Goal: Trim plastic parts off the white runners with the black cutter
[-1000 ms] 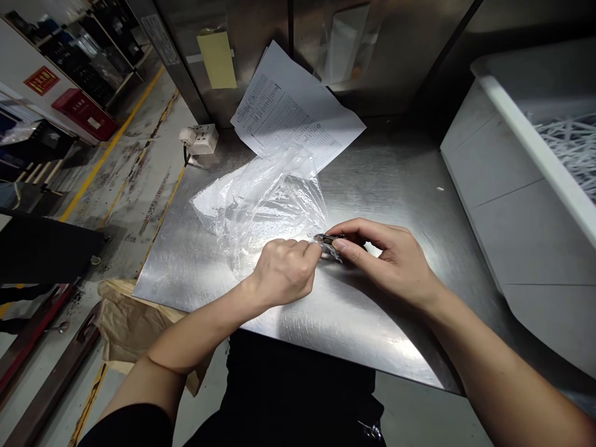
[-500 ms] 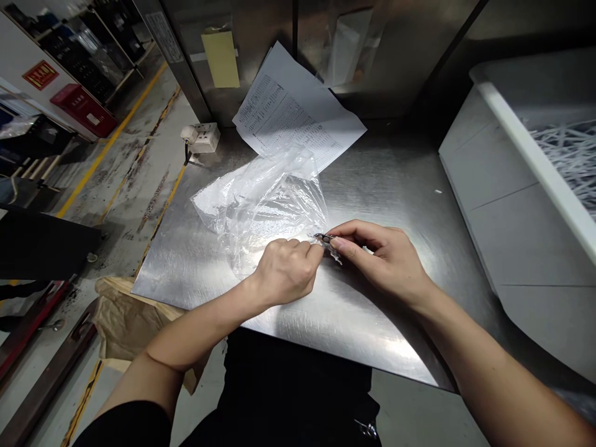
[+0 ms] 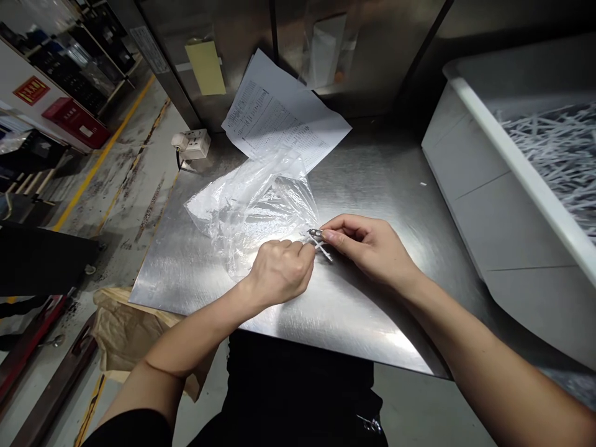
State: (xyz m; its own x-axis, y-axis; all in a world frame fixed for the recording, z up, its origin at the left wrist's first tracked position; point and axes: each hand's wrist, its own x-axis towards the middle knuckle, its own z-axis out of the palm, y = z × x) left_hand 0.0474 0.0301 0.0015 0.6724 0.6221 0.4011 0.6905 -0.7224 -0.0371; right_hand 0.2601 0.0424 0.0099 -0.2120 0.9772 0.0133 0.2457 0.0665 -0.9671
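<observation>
My left hand (image 3: 282, 272) is closed in a fist over the metal tabletop (image 3: 372, 323), holding a thin white plastic piece (image 3: 323, 250) whose cross-shaped end sticks out to the right. Beside it, my right hand (image 3: 372, 251) pinches a small silver metal tool (image 3: 316, 233) between thumb and forefinger. The tool's tip is close to the white piece; whether they touch I cannot tell. Most of the tool is hidden by my fingers. Just beyond my left hand lies a crumpled clear plastic bag (image 3: 261, 208).
Printed sheets (image 3: 284, 112) lean against the metal wall behind the bag. A power socket block (image 3: 196, 144) sits at the table's back left corner. On the right stands a large pale bin (image 3: 479, 205) of thin white pieces (image 3: 559, 155). Brown paper (image 3: 123, 335) hangs below the left edge.
The metal tool has turned slightly in my right fingers, and the cross-shaped end of the white piece shows more clearly. The whole view has shifted a little.
</observation>
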